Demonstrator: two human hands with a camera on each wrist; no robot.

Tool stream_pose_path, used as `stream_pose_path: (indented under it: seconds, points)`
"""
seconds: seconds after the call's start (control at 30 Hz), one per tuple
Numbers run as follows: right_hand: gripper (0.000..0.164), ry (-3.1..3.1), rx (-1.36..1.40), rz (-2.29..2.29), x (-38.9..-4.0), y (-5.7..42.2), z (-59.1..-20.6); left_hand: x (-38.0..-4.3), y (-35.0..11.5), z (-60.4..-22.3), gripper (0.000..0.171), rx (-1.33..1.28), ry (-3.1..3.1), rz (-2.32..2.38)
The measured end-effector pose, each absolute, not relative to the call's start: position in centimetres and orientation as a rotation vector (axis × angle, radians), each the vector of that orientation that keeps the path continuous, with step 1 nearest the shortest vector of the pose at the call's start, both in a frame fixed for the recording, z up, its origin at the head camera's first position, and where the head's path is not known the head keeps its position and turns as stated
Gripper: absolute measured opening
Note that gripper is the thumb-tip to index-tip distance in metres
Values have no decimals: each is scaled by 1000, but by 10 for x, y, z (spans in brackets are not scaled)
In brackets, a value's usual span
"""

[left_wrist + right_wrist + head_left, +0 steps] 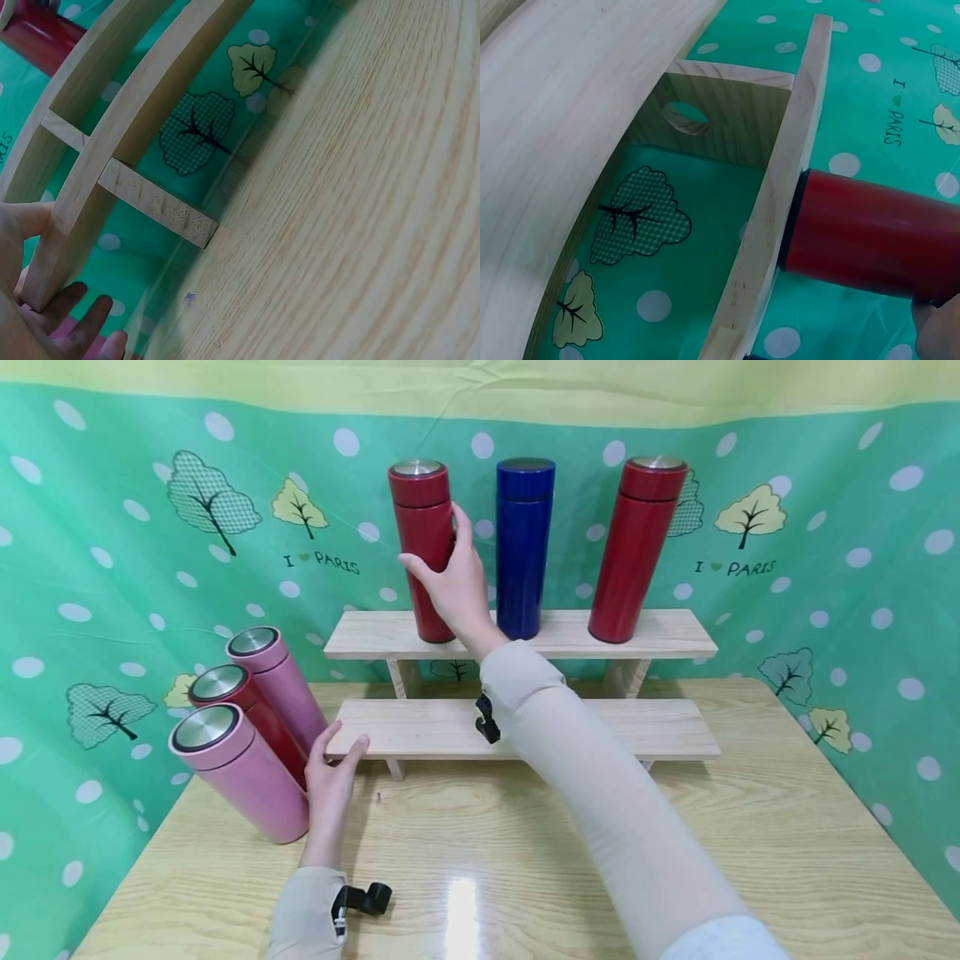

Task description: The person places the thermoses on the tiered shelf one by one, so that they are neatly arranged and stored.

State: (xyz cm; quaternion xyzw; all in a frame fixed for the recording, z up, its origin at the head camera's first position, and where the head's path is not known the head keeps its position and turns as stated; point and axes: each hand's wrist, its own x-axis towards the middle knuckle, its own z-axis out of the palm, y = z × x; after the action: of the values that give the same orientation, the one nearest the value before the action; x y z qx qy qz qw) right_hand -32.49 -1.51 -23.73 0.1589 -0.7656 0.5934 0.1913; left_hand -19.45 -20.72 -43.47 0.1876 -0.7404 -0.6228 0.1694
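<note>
On the upper board [570,625] of a wooden two-tier shelf, my right hand [459,583] grips a red thermos flask [422,527] at its upper body. The flask stands upright with its base at the board, as the right wrist view also shows [870,232]. To its right are a blue flask [523,552] and another red flask [637,556]. My left hand [330,785] holds the left end of the lower board [450,727], with thumb and fingers on opposite faces in the left wrist view.
Close by my left hand, on the wood-grain table [465,835], stand a front pink flask [247,768], a red flask [266,714] and a rear pink flask [288,689]. A green dotted cloth [847,568] hangs behind and at the sides.
</note>
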Motion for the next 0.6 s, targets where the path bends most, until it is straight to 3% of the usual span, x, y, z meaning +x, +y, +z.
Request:
stream_pose_path:
  seconds: [0.6]
  points:
    - [91, -2176, 479, 1728, -331, -15, -237, -193, -207, -433, 64, 526, -2095, -1781]
